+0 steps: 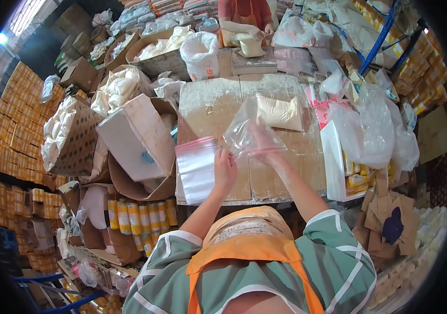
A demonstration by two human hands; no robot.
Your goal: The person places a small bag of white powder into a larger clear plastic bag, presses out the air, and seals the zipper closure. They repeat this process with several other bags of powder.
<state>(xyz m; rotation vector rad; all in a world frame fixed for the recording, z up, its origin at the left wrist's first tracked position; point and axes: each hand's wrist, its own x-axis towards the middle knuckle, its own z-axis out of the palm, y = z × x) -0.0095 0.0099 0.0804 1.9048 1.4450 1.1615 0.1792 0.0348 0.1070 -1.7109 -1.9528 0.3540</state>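
Note:
My right hand (262, 137) is inside a clear plastic zip bag (239, 129), seen through the film. Its fingers are extended and apart, with the tips by the lower left corner of a filled packet (279, 113) of pale powder. The packet lies flat on the cardboard-covered table (215, 98). The bag's red zip strip runs across my right wrist. At the left end of that strip, the curled fingers of my left hand (226, 167) pinch the bag's edge. Just left of this hand lies a stack of flat zip bags (196, 168) with a red strip.
Across the table a person (245, 23) handles a powder bag (250, 45) above a scale (254, 62). An open white sack (200, 55) stands at the far edge. A foam box (331, 165) with yellow packs borders the right; a tilted foam box (137, 137) stands left.

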